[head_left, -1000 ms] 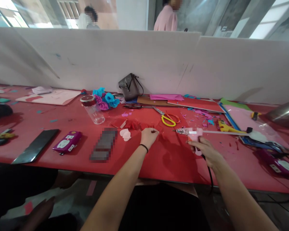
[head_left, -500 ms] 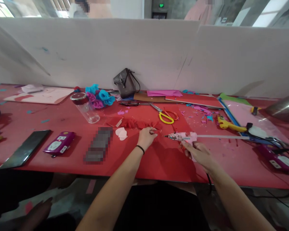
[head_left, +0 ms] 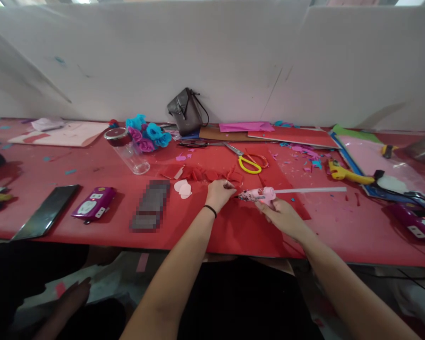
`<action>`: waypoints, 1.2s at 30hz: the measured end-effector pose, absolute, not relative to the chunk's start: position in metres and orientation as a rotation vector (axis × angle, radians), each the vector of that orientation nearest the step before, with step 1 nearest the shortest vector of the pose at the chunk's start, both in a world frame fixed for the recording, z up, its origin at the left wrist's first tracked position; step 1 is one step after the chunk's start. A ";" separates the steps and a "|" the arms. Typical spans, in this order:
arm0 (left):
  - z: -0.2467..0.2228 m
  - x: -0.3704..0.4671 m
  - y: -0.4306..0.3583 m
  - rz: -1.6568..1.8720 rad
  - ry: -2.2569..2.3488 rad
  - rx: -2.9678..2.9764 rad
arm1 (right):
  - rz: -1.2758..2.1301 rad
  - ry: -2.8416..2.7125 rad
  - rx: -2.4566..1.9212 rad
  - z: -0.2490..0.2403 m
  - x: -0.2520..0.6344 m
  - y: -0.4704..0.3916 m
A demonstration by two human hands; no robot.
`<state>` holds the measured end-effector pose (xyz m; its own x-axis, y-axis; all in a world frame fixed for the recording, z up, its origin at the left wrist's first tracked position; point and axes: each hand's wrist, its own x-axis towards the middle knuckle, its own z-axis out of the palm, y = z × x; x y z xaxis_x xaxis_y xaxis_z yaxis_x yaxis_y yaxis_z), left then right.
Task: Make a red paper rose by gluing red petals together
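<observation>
My right hand (head_left: 281,215) is wrapped round the handle of a pink glue gun (head_left: 257,194), a long clear glue stick (head_left: 311,190) sticking out of its back. The dark nozzle points left and reaches my left hand's fingertips. My left hand (head_left: 220,192), with a black band at the wrist, is closed in a pinch; what lies between the fingers is too small to make out. Just beyond it lie crumpled red paper pieces (head_left: 198,174). Pale pink paper petals (head_left: 183,188) rest to its left, and yellow-handled scissors (head_left: 250,164) lie farther back.
On the left are a clear jar (head_left: 136,159), paper flowers (head_left: 148,134), a purple power socket (head_left: 94,204) and a phone (head_left: 47,211). A grey bag (head_left: 187,112) leans on the white partition (head_left: 127,61). A yellow glue gun (head_left: 350,174) lies at right. Another person's hand (head_left: 72,297) is at lower left.
The glue gun has moved left, so its nozzle now meets my left fingertips. My left hand stays pinched near the same place. The view has tilted down a little.
</observation>
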<state>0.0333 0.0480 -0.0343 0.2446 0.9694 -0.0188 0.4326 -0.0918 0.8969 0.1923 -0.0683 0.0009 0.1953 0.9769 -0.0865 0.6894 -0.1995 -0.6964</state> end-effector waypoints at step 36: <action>-0.036 0.030 0.051 0.795 1.245 1.645 | 0.547 -1.531 -2.067 0.005 0.200 -0.070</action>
<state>0.0304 0.0506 -0.0364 0.2871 0.9576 -0.0244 0.3811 -0.0908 0.9201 0.2001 -0.0703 0.0054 0.2849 0.9583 -0.0211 0.7546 -0.2378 -0.6116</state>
